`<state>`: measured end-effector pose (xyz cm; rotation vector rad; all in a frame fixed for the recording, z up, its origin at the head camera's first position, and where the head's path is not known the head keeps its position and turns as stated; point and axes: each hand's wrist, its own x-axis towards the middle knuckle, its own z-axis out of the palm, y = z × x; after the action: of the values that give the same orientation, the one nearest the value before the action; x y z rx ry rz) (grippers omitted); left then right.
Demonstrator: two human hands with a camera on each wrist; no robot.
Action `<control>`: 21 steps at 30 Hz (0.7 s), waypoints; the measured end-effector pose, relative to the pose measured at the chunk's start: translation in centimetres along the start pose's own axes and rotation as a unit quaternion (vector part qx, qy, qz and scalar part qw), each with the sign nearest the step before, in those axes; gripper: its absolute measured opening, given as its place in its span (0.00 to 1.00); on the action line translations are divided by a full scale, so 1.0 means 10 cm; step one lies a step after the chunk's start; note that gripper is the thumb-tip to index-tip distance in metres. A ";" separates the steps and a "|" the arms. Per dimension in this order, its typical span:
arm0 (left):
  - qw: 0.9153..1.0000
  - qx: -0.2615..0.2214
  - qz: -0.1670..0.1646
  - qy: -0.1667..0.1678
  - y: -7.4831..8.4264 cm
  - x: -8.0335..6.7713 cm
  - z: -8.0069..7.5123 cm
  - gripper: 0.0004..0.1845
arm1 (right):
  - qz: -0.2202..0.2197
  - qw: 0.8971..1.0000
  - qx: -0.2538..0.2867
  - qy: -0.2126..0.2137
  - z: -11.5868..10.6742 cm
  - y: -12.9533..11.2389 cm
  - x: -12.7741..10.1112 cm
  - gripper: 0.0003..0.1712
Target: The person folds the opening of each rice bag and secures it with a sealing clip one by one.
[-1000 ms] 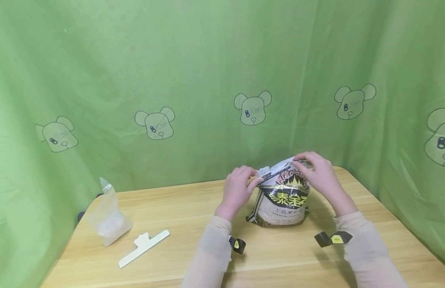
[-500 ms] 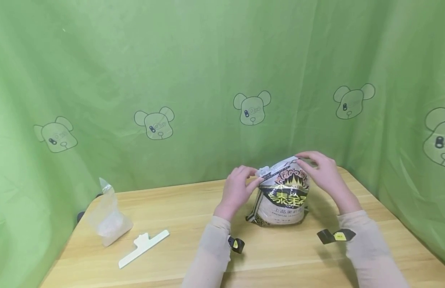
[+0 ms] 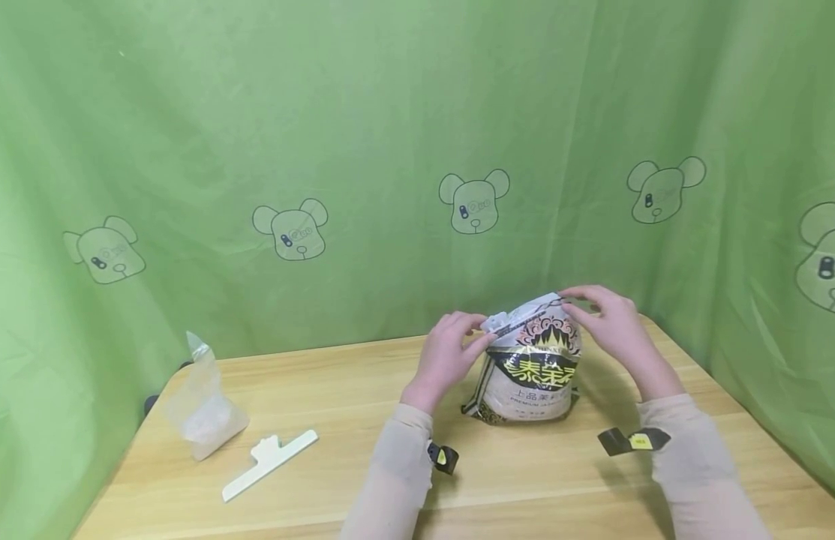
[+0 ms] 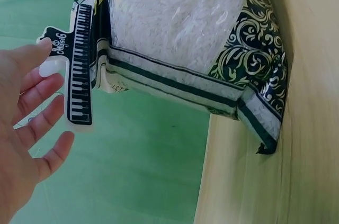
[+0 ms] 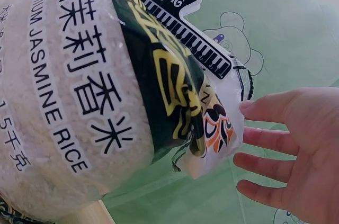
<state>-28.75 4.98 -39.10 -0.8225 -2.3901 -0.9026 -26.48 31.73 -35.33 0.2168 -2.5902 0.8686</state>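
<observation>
Rice bag (image 3: 533,371): stands upright on the table (image 3: 363,390), at about 2 o'clock from the table's middle; its folded top is held closed by a clip, which likely keeps the grains from spilling.
Piano-key clip (image 3: 510,322): clamped along the fold at the bag's top, handle end pointing to 9 o'clock.
Left hand (image 3: 447,352): at 9 o'clock of the bag, fingers nearly straight and apart, fingertips (image 4: 47,46) touching the clip's handle; it seems to steady that end, not grip it.
Right hand (image 3: 609,319): at 2 o'clock of the bag, fingers spread and relaxed, fingertips (image 5: 249,108) at the bag's top corner; holds nothing.
White clip (image 3: 268,463): lies flat at 8 o'clock, well apart from the hands.
Clear bag (image 3: 202,405): just beside the white clip, top open and unclipped.
</observation>
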 end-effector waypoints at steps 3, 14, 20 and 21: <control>1.000 0.015 0.007 0.011 0.01 0.00 0.02 0.17 | 0.004 1.000 0.001 -0.001 0.01 0.00 0.00 0.22; 0.994 0.073 0.028 0.078 0.09 0.00 0.10 0.14 | 0.000 1.000 0.002 0.013 0.04 0.01 0.01 0.20; 0.992 0.081 0.024 0.098 0.15 -0.01 0.15 0.14 | 0.002 1.000 0.006 0.013 0.03 -0.01 0.01 0.20; 0.991 0.083 0.025 0.103 0.16 -0.01 0.16 0.14 | 0.002 1.000 0.007 0.013 0.03 -0.01 0.01 0.20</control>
<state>-27.93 7.03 -39.61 -0.6873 -2.2208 -0.7203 -26.68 31.47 -35.49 0.2032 -2.5611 0.8854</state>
